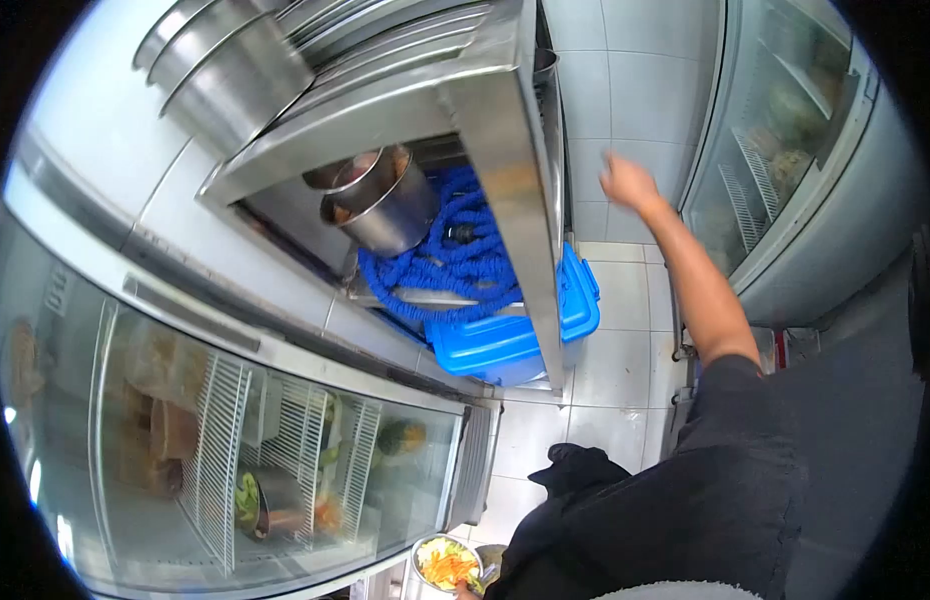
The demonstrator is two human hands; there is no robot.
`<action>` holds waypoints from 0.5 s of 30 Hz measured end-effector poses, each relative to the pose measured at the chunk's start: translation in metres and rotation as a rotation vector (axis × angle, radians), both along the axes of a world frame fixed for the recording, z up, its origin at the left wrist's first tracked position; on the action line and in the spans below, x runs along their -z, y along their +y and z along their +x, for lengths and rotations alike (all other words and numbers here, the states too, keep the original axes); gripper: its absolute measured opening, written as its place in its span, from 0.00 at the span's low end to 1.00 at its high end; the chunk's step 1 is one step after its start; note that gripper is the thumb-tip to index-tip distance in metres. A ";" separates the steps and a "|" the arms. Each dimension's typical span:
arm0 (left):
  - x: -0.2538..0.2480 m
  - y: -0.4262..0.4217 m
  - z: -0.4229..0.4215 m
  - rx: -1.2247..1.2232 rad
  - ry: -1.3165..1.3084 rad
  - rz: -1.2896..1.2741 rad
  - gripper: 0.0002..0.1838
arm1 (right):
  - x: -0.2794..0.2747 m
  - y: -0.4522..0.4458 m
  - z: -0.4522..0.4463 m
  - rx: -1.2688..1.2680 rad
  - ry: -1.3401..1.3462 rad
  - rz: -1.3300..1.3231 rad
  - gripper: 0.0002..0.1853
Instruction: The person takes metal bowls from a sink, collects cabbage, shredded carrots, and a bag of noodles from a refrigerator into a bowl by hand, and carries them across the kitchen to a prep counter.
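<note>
At the bottom edge, my left hand (467,592) grips the rim of a metal bowl (417,566), with most of the hand out of frame. The bowl carries shredded vegetables (448,564), orange and pale yellow, with some green. My right arm stretches out, and my right hand (628,184) is in the air before the white tiled wall, a little left of an upright glass-door fridge (710,200). Nothing shows in that hand; its fingers are partly extended and slightly blurred.
A steel rack (505,110) stands ahead, bearing metal pots (225,85) and a coiled blue hose (435,275). Beneath it is a blue-lidded box (490,345). Another glass-door fridge (285,365), stocked with food on wire shelves, fills the left. Floor tiles (610,360) run between.
</note>
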State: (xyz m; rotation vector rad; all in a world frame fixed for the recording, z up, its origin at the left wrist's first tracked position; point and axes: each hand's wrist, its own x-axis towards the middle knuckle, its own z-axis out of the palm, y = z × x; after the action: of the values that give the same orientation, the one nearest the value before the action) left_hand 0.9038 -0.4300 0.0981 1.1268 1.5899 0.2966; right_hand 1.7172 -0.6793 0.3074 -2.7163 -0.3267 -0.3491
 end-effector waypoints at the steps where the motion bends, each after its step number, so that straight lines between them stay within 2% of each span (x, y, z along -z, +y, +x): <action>1: -0.006 0.002 0.015 -0.017 0.004 0.002 0.22 | -0.022 0.018 0.055 0.004 -0.139 0.162 0.31; 2: -0.008 0.001 0.028 -0.033 0.007 0.003 0.22 | -0.057 0.041 0.083 -0.097 -0.207 0.343 0.34; 4: -0.012 -0.001 0.052 -0.084 -0.004 -0.010 0.22 | -0.065 0.084 0.175 -0.113 -0.201 0.518 0.38; 5: -0.013 -0.002 0.062 -0.109 -0.004 -0.017 0.22 | -0.057 0.100 0.216 -0.086 -0.321 0.407 0.41; 7: -0.015 -0.005 0.073 -0.164 -0.012 -0.024 0.23 | -0.058 0.115 0.263 -0.117 -0.051 0.293 0.37; 10: -0.015 -0.007 0.079 -0.235 -0.034 -0.034 0.24 | -0.080 0.160 0.258 -0.085 -0.048 0.357 0.28; 14: -0.011 -0.009 0.060 -0.321 -0.069 -0.036 0.25 | -0.068 0.126 0.210 0.084 0.006 0.374 0.19; 15: -0.009 -0.009 0.050 -0.348 -0.084 -0.038 0.25 | -0.058 0.117 0.208 0.096 -0.070 0.349 0.20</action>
State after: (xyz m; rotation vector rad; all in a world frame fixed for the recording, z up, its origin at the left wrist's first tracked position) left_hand 0.9543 -0.4387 0.1069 0.7942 1.7057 0.5337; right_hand 1.9250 -0.5626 0.3656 -2.3854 -0.1386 -0.4802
